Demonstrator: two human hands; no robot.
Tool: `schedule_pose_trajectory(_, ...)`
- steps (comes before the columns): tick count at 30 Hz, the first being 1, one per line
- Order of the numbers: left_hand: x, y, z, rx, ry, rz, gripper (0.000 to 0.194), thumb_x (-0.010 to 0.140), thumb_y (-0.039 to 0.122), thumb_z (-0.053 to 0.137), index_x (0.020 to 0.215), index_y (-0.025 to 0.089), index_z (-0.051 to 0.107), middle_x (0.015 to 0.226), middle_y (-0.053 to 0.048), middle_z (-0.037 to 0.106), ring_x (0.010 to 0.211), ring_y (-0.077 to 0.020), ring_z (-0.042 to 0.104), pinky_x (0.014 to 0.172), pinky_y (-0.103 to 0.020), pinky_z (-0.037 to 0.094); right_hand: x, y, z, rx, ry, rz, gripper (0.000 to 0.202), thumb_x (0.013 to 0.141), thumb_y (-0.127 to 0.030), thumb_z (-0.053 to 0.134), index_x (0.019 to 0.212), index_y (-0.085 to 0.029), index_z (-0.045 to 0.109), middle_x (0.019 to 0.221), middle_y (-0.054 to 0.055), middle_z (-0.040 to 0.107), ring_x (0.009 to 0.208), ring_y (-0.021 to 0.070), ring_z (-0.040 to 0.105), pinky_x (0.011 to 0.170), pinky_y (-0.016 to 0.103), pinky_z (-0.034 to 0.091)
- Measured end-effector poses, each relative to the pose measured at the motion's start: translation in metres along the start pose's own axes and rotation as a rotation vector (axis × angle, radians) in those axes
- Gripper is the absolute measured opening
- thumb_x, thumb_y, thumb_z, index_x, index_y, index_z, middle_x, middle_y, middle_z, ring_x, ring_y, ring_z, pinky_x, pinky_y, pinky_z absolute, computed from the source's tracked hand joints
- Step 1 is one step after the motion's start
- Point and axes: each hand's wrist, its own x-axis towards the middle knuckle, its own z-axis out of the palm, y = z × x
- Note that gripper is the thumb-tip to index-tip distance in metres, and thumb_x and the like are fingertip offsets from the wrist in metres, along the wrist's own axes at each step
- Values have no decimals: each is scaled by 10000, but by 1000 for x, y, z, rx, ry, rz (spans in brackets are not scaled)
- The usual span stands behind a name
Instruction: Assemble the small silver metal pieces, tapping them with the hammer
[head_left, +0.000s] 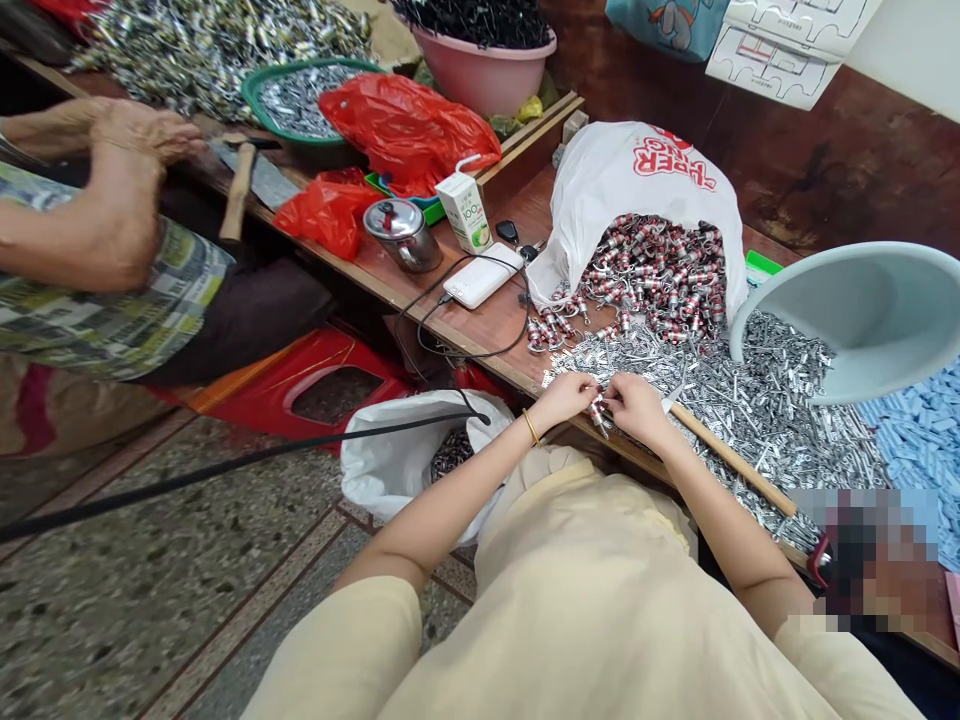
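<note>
In front of my waist, at the table's edge, my left hand [571, 397] and my right hand [631, 402] meet with fingertips pinched together. Between them is a small red-and-silver metal piece [598, 412], its lower end hanging down. It resembles the red-and-silver ringed pieces [660, 280] that spill from a white plastic bag [630, 170] just beyond. Small flat silver metal parts [757, 390] lie heaped right behind and beside my hands. A wooden-handled tool [731, 458] rests on that heap, right of my right hand.
A grey tub [885, 310] lies tipped at the right, near blue pieces [926, 420]. Left are a power bank [484, 275] with a cable, a drink carton [463, 212] and a metal mug [403, 235]. Below stands a white sack [397, 460]. Another person's arm [112, 220] is at far left.
</note>
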Motion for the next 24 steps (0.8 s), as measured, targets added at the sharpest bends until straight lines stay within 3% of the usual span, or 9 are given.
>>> schedule_pose_trajectory(11, 0, 0, -1, -7, -5, 6, 227, 806, 206, 475, 650, 155, 632, 605, 3, 565, 637, -145, 473, 598, -254, 307, -16, -5, 7, 31, 119, -70, 182, 906, -87, 491, 956, -192, 631, 982, 83, 662, 947, 231, 597, 801, 311, 407)
schedule_pose_trajectory(16, 1, -1, 1, -10, 1, -1, 214, 809, 203, 493, 669, 152, 647, 622, 5, 591, 645, -144, 493, 595, -250, 317, -22, -4, 12, -11, 146, -115, 238, 983, -141, 454, 977, -184, 688, 1021, 113, 678, 977, 240, 592, 830, 328, 426)
schedule_pose_trajectory(21, 3, -4, 2, -24, -3, -12, 207, 810, 212, 500, 643, 158, 609, 596, 16, 552, 626, -139, 474, 579, -244, 310, -30, 4, 16, -53, 162, -197, 251, 1015, -221, 481, 1082, -193, 721, 1110, 120, 686, 1008, 248, 572, 870, 353, 426)
schedule_pose_trajectory(24, 2, -4, 2, -9, -8, 1, 214, 810, 223, 499, 624, 162, 586, 580, 21, 517, 610, -135, 441, 584, -250, 300, -33, 7, 17, -78, 172, -183, 268, 1022, -220, 471, 1051, -197, 736, 1095, 114, 688, 989, 243, 569, 854, 347, 421)
